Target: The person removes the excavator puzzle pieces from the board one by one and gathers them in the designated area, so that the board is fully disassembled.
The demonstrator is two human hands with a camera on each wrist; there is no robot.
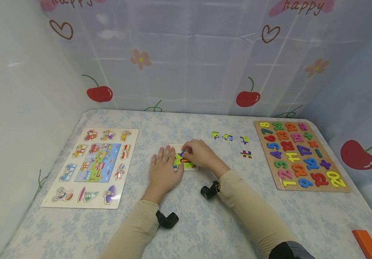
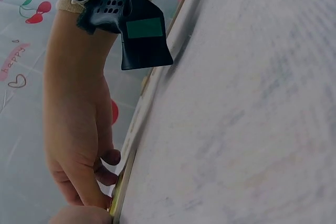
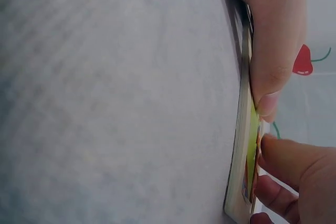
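Note:
A small jigsaw board [image 1: 192, 169] with a pale wooden frame and a colourful picture lies mid-table, partly covered by both hands. My left hand [image 1: 164, 172] rests flat over its left side, fingers pointing away and thumb on the picture. From the right, my right hand [image 1: 202, 155] reaches over the board's upper right part. Its thumb and forefinger pinch a jigsaw piece that the fingers mostly hide. Seen edge-on in the right wrist view, the board [image 3: 239, 171] has the left thumb and the right fingertips close together on it.
Loose jigsaw pieces, one of them red and dark [image 1: 246, 154], lie right of the board. A vehicle puzzle board [image 1: 128, 140] is at left and a number board [image 1: 271, 185] at right. An orange block [image 1: 366, 244] sits at the near right edge. Printed curtains [image 1: 186, 72] stand behind.

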